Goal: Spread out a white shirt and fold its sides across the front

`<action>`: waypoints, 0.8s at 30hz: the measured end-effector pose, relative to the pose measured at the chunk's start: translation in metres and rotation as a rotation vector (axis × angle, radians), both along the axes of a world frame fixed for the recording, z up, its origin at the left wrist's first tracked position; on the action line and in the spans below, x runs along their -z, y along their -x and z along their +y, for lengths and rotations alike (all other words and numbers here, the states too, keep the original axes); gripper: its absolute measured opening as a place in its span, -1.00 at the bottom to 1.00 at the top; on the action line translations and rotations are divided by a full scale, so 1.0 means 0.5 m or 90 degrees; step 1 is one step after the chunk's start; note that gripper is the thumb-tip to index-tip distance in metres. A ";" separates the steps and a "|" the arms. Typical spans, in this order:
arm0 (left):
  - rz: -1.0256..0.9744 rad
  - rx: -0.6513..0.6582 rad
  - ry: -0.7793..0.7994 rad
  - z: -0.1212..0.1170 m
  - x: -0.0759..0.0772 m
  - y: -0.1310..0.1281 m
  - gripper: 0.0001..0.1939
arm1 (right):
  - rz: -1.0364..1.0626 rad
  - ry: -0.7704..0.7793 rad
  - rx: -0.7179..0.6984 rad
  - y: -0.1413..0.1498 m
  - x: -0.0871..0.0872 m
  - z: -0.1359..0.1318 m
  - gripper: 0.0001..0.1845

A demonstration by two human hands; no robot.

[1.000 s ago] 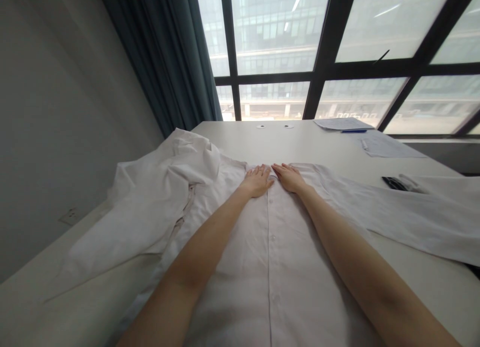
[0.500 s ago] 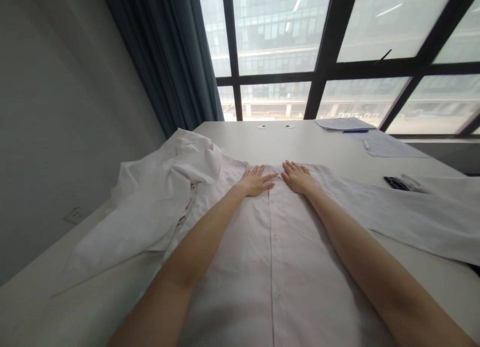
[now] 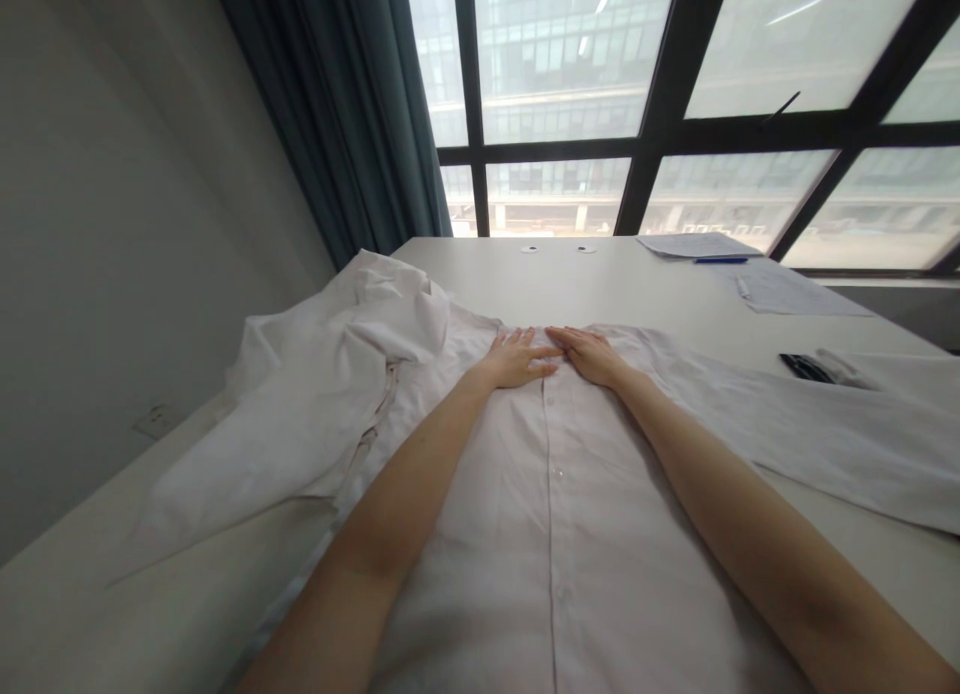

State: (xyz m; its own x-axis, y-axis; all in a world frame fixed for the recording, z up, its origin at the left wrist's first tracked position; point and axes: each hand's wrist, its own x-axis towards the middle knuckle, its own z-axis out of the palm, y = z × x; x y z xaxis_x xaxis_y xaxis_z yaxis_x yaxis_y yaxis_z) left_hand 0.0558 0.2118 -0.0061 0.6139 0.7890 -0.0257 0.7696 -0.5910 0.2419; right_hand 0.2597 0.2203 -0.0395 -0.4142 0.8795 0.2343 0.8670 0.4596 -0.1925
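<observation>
A pale pink button-up shirt lies flat on a white table, its button line running away from me. My left hand rests palm down near the shirt's far end, fingers stretched out. Beside it, my right hand also lies flat with fingers extended, its fingertips meeting those of the left over the button line. The shirt's left sleeve is bunched up in folds. Its right sleeve spreads out across the table.
Papers and a blue pen lie at the table's far right. A dark small object sits near the right edge. A grey wall and dark curtain stand left. Large windows fill the back.
My hands slid apart a little half a second ago and have come back together at the button line. The view has tilted slightly.
</observation>
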 end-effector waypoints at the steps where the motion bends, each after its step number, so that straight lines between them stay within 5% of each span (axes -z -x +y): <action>1: -0.013 -0.006 0.001 0.001 -0.001 0.000 -0.55 | -0.004 0.005 0.003 0.000 0.000 0.000 -0.36; 10: -0.114 -0.086 -0.050 0.011 -0.010 0.005 -0.55 | -0.037 0.039 0.035 0.007 -0.009 -0.008 -0.38; 24: 0.010 -0.204 -0.085 0.028 0.016 0.031 -0.50 | -0.094 0.095 0.106 -0.027 -0.015 -0.014 -0.39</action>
